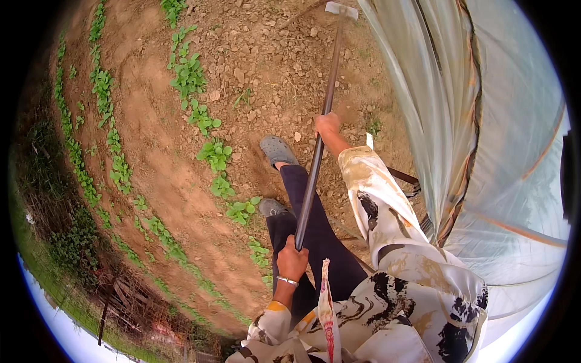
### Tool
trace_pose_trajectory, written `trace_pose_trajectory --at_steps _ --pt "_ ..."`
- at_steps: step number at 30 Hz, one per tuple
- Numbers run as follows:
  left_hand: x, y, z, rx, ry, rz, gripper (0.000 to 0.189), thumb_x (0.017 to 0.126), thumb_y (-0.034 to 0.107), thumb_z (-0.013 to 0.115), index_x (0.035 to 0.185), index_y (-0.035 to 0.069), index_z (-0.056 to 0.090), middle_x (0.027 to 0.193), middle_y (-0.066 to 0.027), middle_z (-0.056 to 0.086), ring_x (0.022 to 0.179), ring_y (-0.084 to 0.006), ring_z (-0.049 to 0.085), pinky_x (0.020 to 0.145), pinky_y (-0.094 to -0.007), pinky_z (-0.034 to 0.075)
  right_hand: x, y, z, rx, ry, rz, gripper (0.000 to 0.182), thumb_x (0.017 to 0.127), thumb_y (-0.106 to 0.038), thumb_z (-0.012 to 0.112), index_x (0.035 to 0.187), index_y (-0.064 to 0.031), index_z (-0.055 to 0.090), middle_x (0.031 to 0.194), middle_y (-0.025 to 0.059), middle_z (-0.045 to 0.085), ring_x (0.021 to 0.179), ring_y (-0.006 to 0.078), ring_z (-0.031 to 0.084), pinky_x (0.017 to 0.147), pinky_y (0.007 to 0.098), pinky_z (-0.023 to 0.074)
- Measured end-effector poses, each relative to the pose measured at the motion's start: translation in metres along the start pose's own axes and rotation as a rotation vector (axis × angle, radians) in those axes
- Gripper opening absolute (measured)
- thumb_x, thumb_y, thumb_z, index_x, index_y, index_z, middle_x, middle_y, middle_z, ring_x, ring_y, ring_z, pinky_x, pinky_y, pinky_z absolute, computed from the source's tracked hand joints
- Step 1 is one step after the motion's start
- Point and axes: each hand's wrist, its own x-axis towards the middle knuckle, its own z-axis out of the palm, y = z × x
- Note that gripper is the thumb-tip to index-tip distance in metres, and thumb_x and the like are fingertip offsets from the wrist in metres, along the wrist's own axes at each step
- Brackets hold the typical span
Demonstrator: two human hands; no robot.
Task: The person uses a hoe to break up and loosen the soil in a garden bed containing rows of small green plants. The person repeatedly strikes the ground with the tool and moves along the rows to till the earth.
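Both my hands are closed around the long shaft of a hoe [313,181]. My left hand [292,259], with a silver bangle at the wrist, grips it near its lower end, in front of my dark trousers. Farther up the shaft is my right hand [327,126], the arm stretched out. The hoe's pale, flat head [342,10] lies at the far end, at the top of the view, over cloddy brown soil [272,59]. Its blade is partly blurred, so I cannot tell whether it touches the ground.
Rows of leafy green seedlings [188,75] run along the left. My feet, in grey clogs [278,150], stand beside the nearest row. Plastic sheeting of a tunnel [422,90] rises close on the right. Dry brush [131,299] and a wire fence with a post [105,313] border the plot.
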Motion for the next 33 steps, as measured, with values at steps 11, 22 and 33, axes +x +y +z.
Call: trace_pose_trajectory --at_steps 11,22,33 --pt "-0.103 -0.112 -0.024 0.291 0.115 -0.030 0.032 0.066 0.018 0.070 0.092 0.009 0.053 0.064 -0.0196 0.060 0.063 -0.0398 0.061 0.059 -0.0496 0.049 -0.152 0.067 0.020 0.455 -0.137 0.286 0.022 0.078 -0.007 0.059 0.080 -0.0034 0.038 0.054 0.0056 0.043 0.035 0.0156 0.043 0.030 0.0333 0.0365" --pt "-0.178 -0.149 -0.054 0.308 -0.002 -0.132 0.027 0.066 0.014 0.068 0.090 0.008 0.055 0.067 -0.0208 0.061 0.065 -0.0404 0.061 0.061 -0.0493 0.049 -0.222 0.153 0.026 0.503 -0.098 0.528 0.016 0.077 -0.008 0.060 0.070 -0.0018 0.047 0.054 0.0070 0.045 0.037 0.0186 0.044 0.034 0.0362 0.0383" --pt "-0.062 -0.073 -0.002 0.233 0.030 0.042 0.032 0.068 0.015 0.067 0.095 0.007 0.052 0.067 -0.0211 0.061 0.066 -0.0414 0.060 0.060 -0.0492 0.049 -0.119 0.029 -0.035 0.470 -0.074 0.287 0.020 0.079 -0.015 0.058 0.076 -0.0024 0.043 0.051 0.0063 0.042 0.037 0.0175 0.042 0.034 0.0333 0.0358"
